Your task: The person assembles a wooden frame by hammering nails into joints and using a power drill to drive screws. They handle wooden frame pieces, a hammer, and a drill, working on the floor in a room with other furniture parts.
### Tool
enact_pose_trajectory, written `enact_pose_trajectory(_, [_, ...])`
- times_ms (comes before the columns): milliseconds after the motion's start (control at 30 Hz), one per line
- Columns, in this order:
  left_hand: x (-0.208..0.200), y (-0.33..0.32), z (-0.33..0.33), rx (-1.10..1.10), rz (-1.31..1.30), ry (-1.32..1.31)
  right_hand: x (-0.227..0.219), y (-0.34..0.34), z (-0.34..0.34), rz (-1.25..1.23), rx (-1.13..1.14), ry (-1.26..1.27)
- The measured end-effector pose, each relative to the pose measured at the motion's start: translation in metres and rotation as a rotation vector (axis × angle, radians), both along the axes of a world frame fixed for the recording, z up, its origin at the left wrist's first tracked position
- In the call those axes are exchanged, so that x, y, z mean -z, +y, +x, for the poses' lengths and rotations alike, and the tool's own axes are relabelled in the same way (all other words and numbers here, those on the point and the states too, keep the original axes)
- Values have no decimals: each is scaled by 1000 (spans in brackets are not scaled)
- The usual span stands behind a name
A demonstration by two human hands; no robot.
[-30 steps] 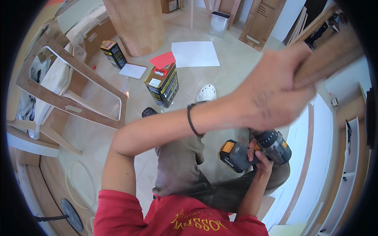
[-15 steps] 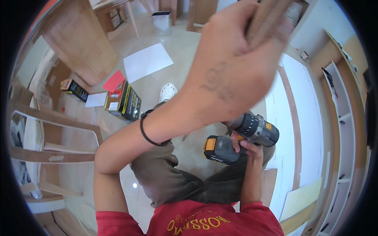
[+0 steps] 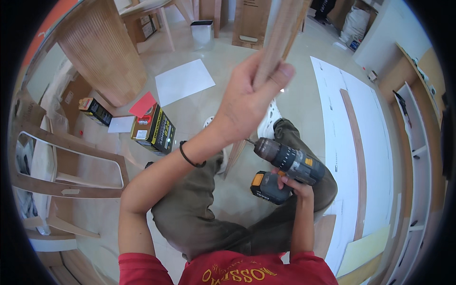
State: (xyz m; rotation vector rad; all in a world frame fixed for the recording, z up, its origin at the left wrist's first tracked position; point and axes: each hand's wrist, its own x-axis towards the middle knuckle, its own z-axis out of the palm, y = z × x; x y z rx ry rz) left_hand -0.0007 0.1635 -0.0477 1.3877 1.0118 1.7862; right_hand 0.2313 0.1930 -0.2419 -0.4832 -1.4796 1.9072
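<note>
My left hand [image 3: 249, 97] is raised in front of me, its fingers wrapped round a long wooden strip [image 3: 280, 38] that runs up past the top of the picture. In my right hand [image 3: 293, 183] is a cordless drill [image 3: 292, 162], gripped by its handle over my right thigh. The drill's thin bit [image 3: 250, 141] points left, close below my left wrist; whether it touches anything I cannot tell. Below that wrist a narrow wooden piece [image 3: 233, 159] shows between my legs, its upper end hidden by my forearm.
Left of my legs stand a tall tin [image 3: 154, 129] with a red card [image 3: 143, 104] on it and a smaller tin [image 3: 95, 110]. A wooden chair frame [image 3: 71, 190] is at far left. White sheets [image 3: 327, 95] with a wooden strip [image 3: 354, 142] lie right, beside a shelf unit [image 3: 420, 190].
My left hand has come down and left with the wooden strip, away from the camera. The drill has shifted slightly, and its bit has come into sight.
</note>
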Motion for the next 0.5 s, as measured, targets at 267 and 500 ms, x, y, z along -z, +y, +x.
enact_pose_trajectory(267, [15,18,-24,474,141,208,19,13,12,0,-101,112])
enact_pose_trajectory(500, [23,21,-24,594,162,-145,12,6,18,49,-81,30])
